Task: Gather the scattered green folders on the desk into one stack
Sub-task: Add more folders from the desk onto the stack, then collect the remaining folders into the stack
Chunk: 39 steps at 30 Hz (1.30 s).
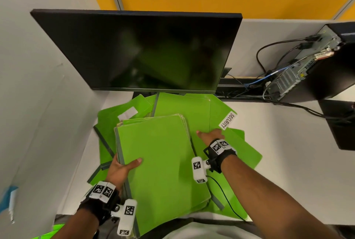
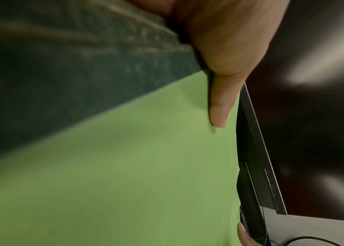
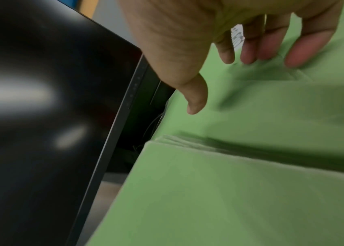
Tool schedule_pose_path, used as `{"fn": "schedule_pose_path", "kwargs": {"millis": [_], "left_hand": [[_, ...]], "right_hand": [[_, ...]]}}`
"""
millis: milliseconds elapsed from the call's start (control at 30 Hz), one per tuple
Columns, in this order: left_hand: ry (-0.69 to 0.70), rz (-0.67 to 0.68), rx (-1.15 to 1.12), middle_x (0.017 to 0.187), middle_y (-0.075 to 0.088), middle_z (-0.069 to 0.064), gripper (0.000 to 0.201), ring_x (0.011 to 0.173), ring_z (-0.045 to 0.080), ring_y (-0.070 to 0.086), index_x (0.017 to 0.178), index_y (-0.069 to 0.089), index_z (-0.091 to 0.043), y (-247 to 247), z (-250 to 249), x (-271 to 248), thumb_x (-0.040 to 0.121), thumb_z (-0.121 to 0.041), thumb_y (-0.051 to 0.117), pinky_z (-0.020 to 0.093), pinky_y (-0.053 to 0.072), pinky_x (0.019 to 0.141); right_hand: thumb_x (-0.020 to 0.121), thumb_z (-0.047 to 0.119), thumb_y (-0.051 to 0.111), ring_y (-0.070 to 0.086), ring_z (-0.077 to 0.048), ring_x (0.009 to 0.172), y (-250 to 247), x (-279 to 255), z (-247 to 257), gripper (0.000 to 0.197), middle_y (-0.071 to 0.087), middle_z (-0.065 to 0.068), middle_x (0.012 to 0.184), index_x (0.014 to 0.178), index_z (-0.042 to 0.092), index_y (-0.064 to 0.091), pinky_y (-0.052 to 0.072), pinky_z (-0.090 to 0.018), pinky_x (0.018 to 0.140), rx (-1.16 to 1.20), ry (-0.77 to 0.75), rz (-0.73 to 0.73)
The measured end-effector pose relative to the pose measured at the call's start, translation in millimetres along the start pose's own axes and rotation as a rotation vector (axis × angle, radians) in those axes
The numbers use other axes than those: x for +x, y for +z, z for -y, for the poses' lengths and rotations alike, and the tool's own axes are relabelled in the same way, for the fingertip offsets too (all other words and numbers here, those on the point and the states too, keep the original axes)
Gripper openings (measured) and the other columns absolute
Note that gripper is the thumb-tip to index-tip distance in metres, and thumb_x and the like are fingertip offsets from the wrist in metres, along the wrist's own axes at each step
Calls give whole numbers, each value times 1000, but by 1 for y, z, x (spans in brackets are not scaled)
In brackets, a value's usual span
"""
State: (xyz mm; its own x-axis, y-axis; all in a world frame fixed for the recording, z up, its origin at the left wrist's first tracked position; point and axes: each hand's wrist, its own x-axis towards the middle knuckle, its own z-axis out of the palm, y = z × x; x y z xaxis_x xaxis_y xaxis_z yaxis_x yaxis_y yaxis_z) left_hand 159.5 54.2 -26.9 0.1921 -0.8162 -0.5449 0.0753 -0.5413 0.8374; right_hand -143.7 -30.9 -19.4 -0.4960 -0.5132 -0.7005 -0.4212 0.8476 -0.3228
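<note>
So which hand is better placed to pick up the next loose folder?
Right. The right hand is free, fingers spread on the loose folder with the SECURITY tab. The left hand grips the stack, thumb on top.

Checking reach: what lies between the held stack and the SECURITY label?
Head view: loose green folders and the right hand lie between stack and SECURITY label.

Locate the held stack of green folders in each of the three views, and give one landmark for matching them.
Head: the stack of green folders is at lower centre, gripped at its spine edge by the left hand.
Left wrist: its top cover fills the lower left, under the thumb.
Right wrist: it fills the lower right.
Shared landmark: the black monitor.
</note>
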Motion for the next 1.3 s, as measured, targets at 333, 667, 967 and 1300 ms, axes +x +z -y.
{"fn": "schedule_pose_path", "kwargs": {"millis": [333, 667, 967, 1300], "left_hand": [[7, 54, -74, 113, 72, 11, 95, 103, 36, 68, 124, 60, -18, -15, 11, -7, 38, -38, 95, 61, 48, 92], [32, 2, -69, 106, 74, 9, 68, 99, 34, 70, 105, 69, -26, -42, 3, 1, 43, -38, 95, 59, 48, 92], [23, -37, 22, 102, 76, 4, 82, 94, 29, 71, 111, 66, -22, -50, 10, 18, 39, -50, 93, 55, 51, 90], [10, -64, 89, 109, 73, 5, 82, 104, 28, 68, 116, 67, -15, -56, 23, 30, 43, -42, 94, 49, 46, 99]], "right_hand": [[86, 39, 63, 47, -30, 129, -1, 5, 5, 67, 45, -11, 145, 141, 9, 41, 38, -36, 108, 86, -106, 75], [97, 11, 42, 40, -36, 131, -23, 21, -22, 49, 36, -23, 146, 142, -2, 29, 42, -30, 91, 136, 4, -73], [68, 54, 67, 58, -30, 105, -30, 30, -18, 86, 51, -12, 136, 137, 8, 46, 43, -32, 86, 151, 32, 38], [78, 41, 70, 51, -35, 123, -65, 40, -6, 64, 48, -14, 140, 132, 13, 52, 45, -39, 96, 313, -44, 180]]}}
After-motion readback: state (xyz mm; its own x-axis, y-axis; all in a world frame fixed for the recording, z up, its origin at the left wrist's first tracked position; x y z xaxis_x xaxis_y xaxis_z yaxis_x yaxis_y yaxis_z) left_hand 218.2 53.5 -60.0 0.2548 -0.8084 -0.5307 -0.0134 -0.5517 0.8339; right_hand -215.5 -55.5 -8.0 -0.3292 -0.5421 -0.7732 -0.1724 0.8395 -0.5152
